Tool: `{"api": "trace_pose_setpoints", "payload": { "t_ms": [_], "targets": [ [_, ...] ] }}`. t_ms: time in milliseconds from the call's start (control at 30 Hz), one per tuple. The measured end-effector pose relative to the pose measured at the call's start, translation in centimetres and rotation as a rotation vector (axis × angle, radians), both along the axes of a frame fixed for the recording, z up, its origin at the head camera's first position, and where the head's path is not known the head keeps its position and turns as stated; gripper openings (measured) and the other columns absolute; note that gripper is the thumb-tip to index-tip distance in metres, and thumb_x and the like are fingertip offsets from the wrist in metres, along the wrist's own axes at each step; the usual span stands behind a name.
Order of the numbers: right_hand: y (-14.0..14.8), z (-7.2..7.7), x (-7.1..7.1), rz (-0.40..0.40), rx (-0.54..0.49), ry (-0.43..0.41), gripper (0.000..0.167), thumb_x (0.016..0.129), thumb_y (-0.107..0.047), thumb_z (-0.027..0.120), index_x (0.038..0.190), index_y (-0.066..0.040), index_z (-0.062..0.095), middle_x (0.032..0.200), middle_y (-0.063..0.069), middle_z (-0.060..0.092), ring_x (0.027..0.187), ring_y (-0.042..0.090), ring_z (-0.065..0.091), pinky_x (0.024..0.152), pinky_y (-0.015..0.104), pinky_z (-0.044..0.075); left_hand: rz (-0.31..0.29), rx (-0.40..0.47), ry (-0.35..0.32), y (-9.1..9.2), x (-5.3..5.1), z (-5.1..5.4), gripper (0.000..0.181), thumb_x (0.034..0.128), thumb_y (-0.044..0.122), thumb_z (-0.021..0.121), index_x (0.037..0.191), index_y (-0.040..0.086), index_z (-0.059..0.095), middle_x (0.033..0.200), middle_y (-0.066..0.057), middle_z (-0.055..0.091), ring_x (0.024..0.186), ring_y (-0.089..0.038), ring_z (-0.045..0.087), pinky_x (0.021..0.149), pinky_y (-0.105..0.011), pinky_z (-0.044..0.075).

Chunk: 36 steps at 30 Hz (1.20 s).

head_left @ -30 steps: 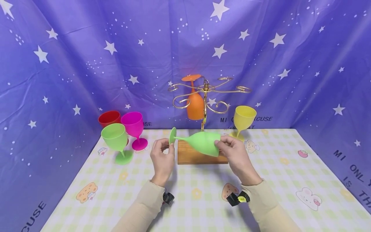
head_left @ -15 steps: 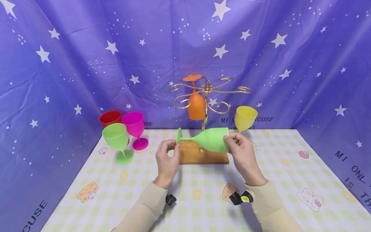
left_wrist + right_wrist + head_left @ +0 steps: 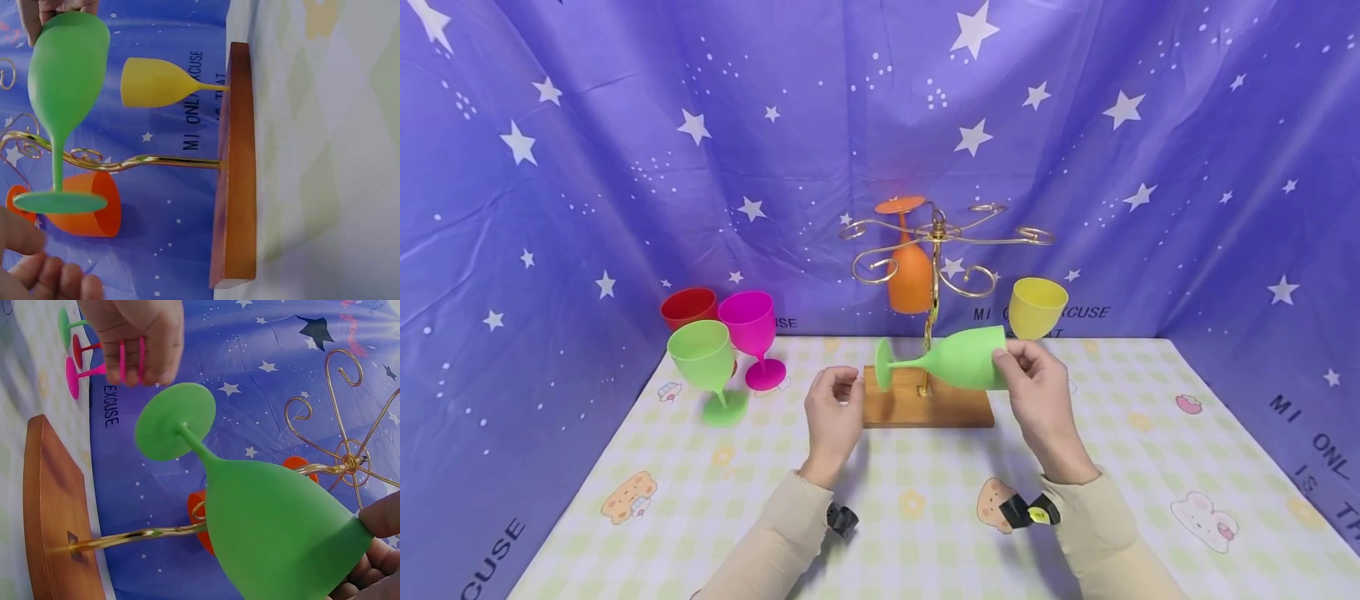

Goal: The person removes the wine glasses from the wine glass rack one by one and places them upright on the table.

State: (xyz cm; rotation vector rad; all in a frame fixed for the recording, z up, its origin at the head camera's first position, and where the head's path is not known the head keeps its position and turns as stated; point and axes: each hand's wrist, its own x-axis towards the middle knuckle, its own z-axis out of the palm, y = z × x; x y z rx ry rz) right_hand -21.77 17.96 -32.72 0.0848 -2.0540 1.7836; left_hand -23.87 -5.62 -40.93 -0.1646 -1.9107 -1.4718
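My right hand (image 3: 1047,400) pinches the rim of a green plastic wine glass (image 3: 966,358), thumb on the outside of the bowl. The glass lies on its side in the air, its foot pointing left, in front of the stand's post. My left hand (image 3: 835,421) is just left of the foot, fingers loosely bent, holding nothing. In the left wrist view, a gap shows between the left fingertips (image 3: 72,281) and the glass's foot (image 3: 60,202). Behind is a gold wire glass stand (image 3: 937,237) on a wooden base (image 3: 928,411), with an orange wine glass (image 3: 910,279) hanging upside down from it.
Red (image 3: 688,307), magenta (image 3: 750,325) and second green (image 3: 702,357) wine glasses stand upright together at left. A yellow wine glass (image 3: 1037,308) is behind the right hand. A starry blue curtain (image 3: 775,167) surrounds the checked tablecloth (image 3: 910,542).
The held green glass has moved to the right with my right hand and levelled out. My left hand has let go of its foot, and a gap now shows between them.
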Motion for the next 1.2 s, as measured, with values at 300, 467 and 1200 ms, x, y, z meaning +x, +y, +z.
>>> {"api": "trace_pose_setpoints", "payload": {
  "t_ms": [300, 467, 1200],
  "targets": [
    [0.3, -0.4, -0.3, -0.042, 0.089, 0.084, 0.012, 0.092, -0.005, 0.059, 0.092, 0.006, 0.064, 0.078, 0.004, 0.061, 0.068, 0.012, 0.054, 0.063, 0.02, 0.046, -0.002, -0.014, -0.294, -0.2, -0.3, -0.8, 0.023, 0.0784, -0.003, 0.069, 0.101, -0.001, 0.068, 0.09, -0.015, 0.064, 0.075, -0.02, 0.061, 0.069, -0.03, 0.052],
    [0.4, -0.1, -0.1, -0.076, 0.15, 0.124, 0.01, 0.091, -0.004, 0.061, 0.088, 0.003, 0.065, 0.075, 0.004, 0.06, 0.064, 0.011, 0.051, 0.056, 0.02, 0.042, -0.036, -0.045, -0.409, -0.2, -0.5, -1.3, 0.026, 0.0783, -0.001, 0.069, 0.104, -0.003, 0.067, 0.092, -0.013, 0.063, 0.076, -0.02, 0.063, 0.067, -0.031, 0.053],
    [1.5, 0.5, -0.1, -0.161, 0.278, 0.174, 0.009, 0.09, -0.006, 0.063, 0.09, 0.0, 0.069, 0.075, 0.006, 0.062, 0.062, 0.008, 0.053, 0.057, 0.016, 0.043, -0.11, -0.094, -0.682, -0.2, -1.2, -2.8, 0.036, 0.08, 0.004, 0.071, 0.114, -0.005, 0.062, 0.098, -0.011, 0.064, 0.088, -0.022, 0.06, 0.078, -0.036, 0.051]
  ]
}}
